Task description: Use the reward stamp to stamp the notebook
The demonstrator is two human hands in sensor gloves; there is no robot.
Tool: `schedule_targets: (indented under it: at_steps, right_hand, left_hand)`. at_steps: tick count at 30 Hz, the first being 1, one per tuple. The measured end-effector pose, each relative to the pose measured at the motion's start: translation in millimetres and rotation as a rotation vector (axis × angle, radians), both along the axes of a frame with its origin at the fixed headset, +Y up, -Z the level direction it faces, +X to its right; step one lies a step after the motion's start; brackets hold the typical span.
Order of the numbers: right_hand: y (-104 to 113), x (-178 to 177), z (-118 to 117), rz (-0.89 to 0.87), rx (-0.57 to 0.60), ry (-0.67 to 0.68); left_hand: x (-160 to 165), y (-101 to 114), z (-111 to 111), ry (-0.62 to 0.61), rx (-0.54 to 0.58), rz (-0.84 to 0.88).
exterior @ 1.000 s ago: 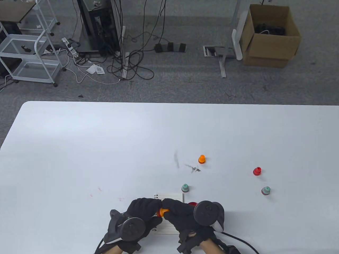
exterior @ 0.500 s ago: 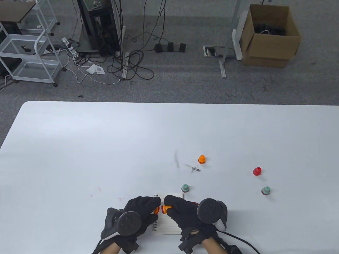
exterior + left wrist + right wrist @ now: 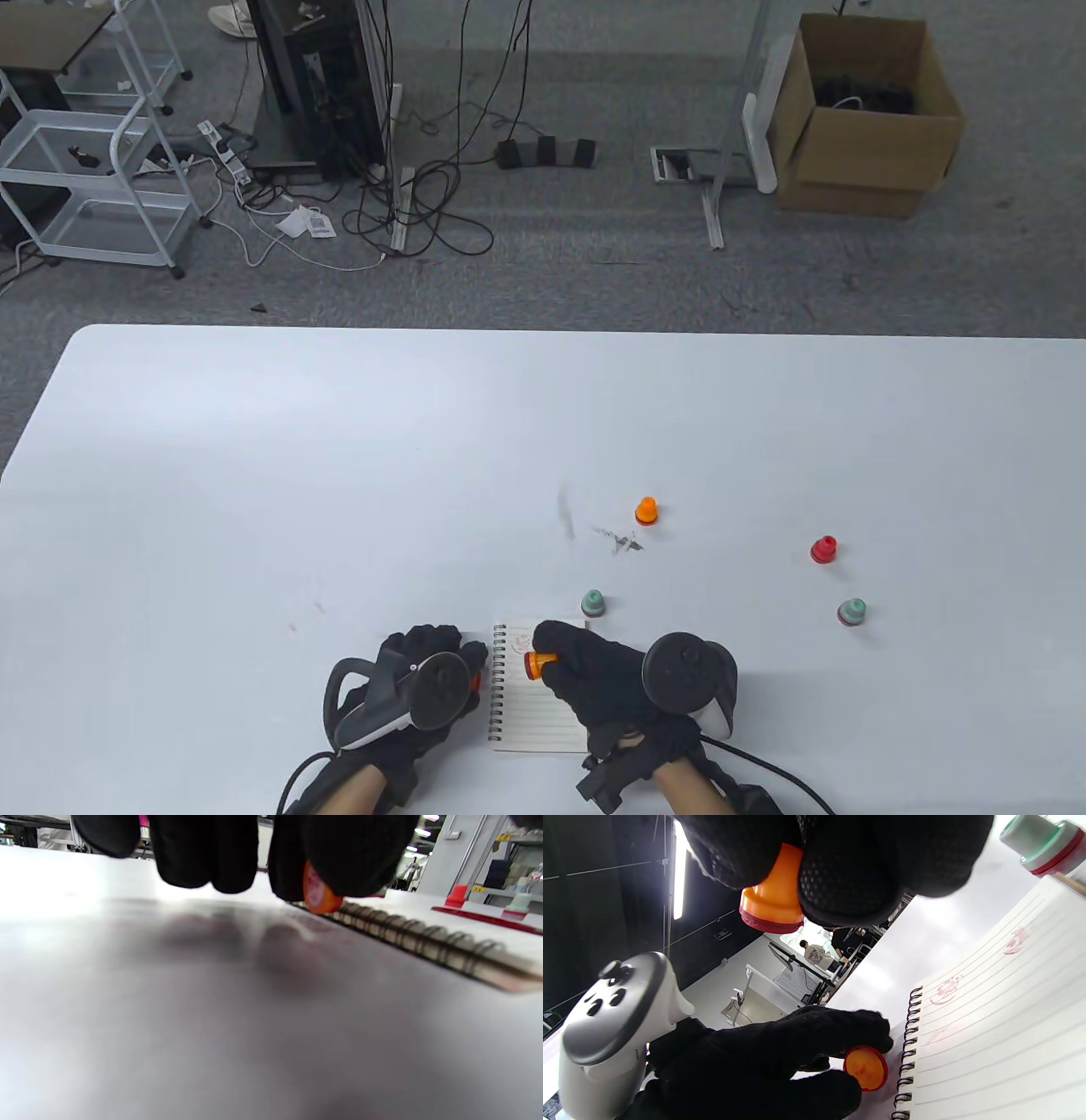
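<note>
Left hand pinches an orange cap, mostly hidden in the table view, just left of the notebook's spiral. Right hand grips the orange stamp above the lined page; its face is turned away, contact unclear. Faint red imprints mark the page. Beyond stands a teal stamp.

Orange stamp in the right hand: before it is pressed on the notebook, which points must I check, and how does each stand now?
1. Cap off the orange stamp: ok; the left hand holds the orange cap.
2. Right hand grips the stamp: ok.
3. Notebook open to a lined page: ok.
4. Stamp face points down at the page: not ok, it points sideways.
5. Free space on the page: ok, below the faint red prints.
6. Ink on the face: cannot tell.
</note>
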State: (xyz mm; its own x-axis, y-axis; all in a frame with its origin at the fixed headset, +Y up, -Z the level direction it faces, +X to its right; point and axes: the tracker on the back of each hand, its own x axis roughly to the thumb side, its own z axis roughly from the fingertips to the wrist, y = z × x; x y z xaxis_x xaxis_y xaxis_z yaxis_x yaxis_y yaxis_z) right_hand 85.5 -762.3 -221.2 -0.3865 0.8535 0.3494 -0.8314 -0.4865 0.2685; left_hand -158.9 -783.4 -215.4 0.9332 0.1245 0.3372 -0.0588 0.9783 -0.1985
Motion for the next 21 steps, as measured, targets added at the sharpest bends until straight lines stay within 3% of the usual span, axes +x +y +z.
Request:
schedule_targets:
  at_steps: [3,8,17,19,21]
  right_hand:
    - [0,1,0,-0.001,0.000,-0.001]
    - [-2,1,-1,-0.001,-0.010,-0.003]
    - [-1,2,-2,0.004,0.000,-0.006]
    - [-1,4,-3,0.003,0.001,-0.013]
    - [2,8,-4,0.010,0.017,-0.031]
  left_hand:
    - [-2,-3,-1,0.028,-0.051,-0.046]
    - [-7,-3,0,0.049,0.001,-0.110]
    - [-13,2,0,0.069,0.022,-0.080]
    - [-17,5,0,0.077,0.036,-0.058]
    - [-23,10,2,0.067,0.126,0.001]
